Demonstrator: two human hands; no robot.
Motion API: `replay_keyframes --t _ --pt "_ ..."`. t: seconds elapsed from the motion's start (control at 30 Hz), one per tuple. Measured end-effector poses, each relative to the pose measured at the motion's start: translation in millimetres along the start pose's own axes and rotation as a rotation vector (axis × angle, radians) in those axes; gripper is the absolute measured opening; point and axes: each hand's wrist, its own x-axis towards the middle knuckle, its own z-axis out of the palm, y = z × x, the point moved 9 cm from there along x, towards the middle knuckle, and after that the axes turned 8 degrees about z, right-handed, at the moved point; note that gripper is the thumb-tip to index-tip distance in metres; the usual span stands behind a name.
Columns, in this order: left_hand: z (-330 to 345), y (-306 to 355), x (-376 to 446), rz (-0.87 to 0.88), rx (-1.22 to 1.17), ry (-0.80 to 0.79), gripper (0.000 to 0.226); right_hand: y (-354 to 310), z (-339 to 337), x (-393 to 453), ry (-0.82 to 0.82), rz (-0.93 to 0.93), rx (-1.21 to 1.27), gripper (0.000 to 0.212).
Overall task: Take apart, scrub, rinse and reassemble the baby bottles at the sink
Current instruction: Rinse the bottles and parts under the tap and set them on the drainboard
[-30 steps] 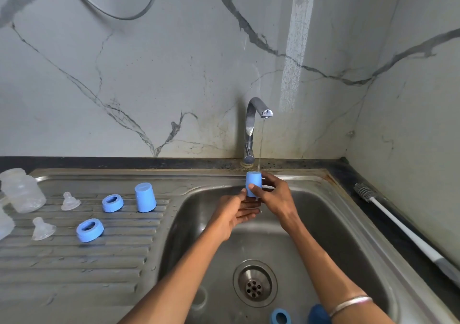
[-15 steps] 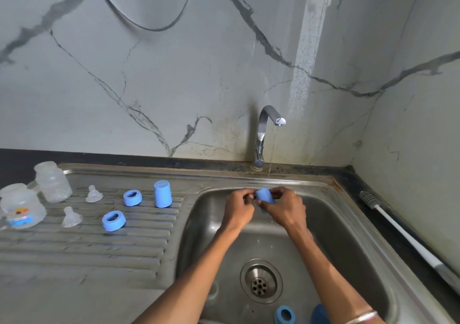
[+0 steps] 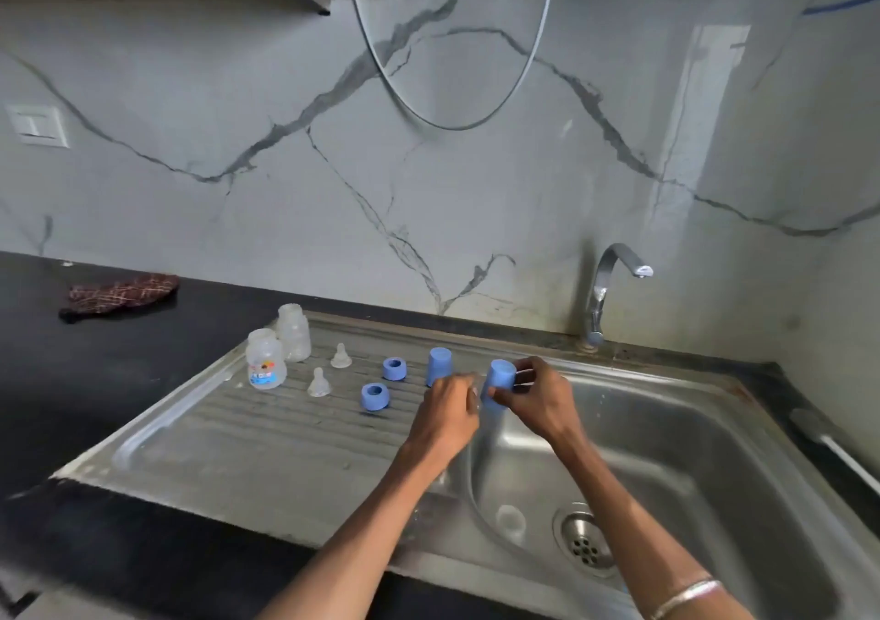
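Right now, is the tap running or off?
Off, as far as the picture shows: no stream falls from the tap spout, and both hands hold the blue cap away from it, at the drainboard edge.

Soft even daylight, glare streak on wall (image 3: 714,110), hands (image 3: 495,400) motion-blurred, wide-angle bending at edges.

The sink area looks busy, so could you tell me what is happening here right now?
A person is washing baby bottle parts. The right hand grips a blue cap at the sink's left edge, with the left hand close beside it. On the drainboard stand two clear bottles, two teats, two blue rings and another blue cap. No water shows at the tap.
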Motion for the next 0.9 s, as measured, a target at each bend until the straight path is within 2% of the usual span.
replay_keyframes --t 0.07,0.2,0.4,0.63,0.77,0.83,0.9 --pt "-24.8 -17.8 -9.2 -0.022 0.045 0.010 0.023 -16.5 22.3 -1.9 -0.036 -0.024 0.007 0.044" --pt "-75.0 -55.1 -34.7 -0.082 0.116 0.074 0.034 -40.4 70.0 -6.9 -0.112 -0.046 -0.035 0.040" --pt "-107.0 -92.4 -51.0 -0.111 0.112 0.103 0.041 -42.6 105.8 -7.3 -0.158 -0.009 -0.121 0.046" --pt "-93.0 -98.6 -52.2 -0.106 0.098 0.082 0.031 -35.3 115.7 -1.5 -0.153 -0.007 -0.100 0.048" --pt "-81.4 -79.5 -50.8 -0.024 0.090 0.103 0.046 -25.0 108.1 2.1 -0.207 -0.008 -0.050 0.059" --pt "-75.3 -66.1 -48.4 0.032 0.078 0.114 0.049 -17.4 88.9 6.0 -0.181 -0.003 -0.020 0.052" --pt "-64.7 -53.7 -44.8 0.067 0.076 0.092 0.047 -7.6 64.3 9.2 -0.145 -0.014 -0.049 0.035"
